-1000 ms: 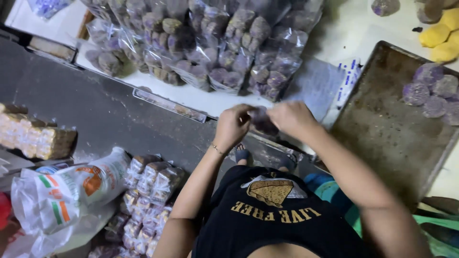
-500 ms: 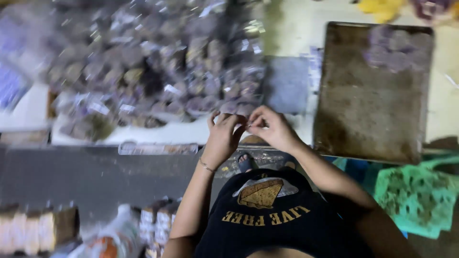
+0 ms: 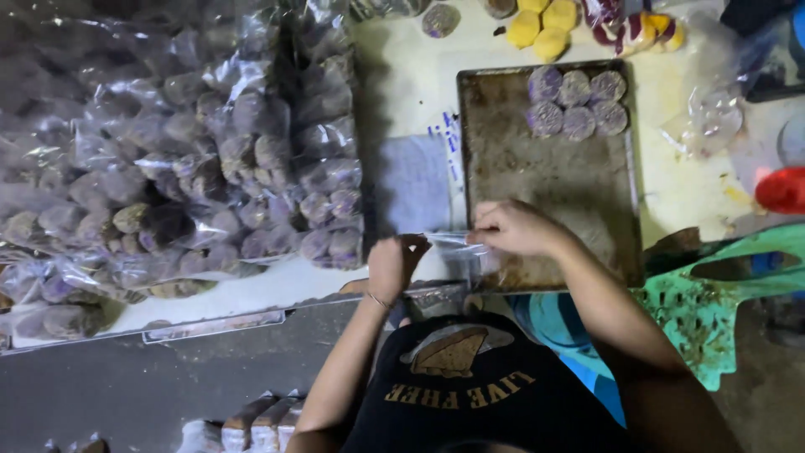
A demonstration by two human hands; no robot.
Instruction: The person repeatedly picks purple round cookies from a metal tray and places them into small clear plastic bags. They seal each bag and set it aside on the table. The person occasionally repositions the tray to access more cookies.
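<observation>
— How do the arms sit?
— Both reach forward from the body, elbows bent, forearms angling inward.
— And the left hand (image 3: 392, 264)?
— Fingers curled, pinching at the tips, a thin band on the wrist.
— The right hand (image 3: 513, 228)?
— Slightly higher, knuckles up, fingertips seemingly pinched too; the view blurs there.

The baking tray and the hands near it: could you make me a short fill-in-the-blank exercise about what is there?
1. The purple cookies lie on the baking tray in two rows, ___ in all.
2. Both hands, the left hand and the right hand, hold a clear ___ bag.
3. The yellow cookies lie ___ the tray.

Missing words: six; plastic; outside
</observation>
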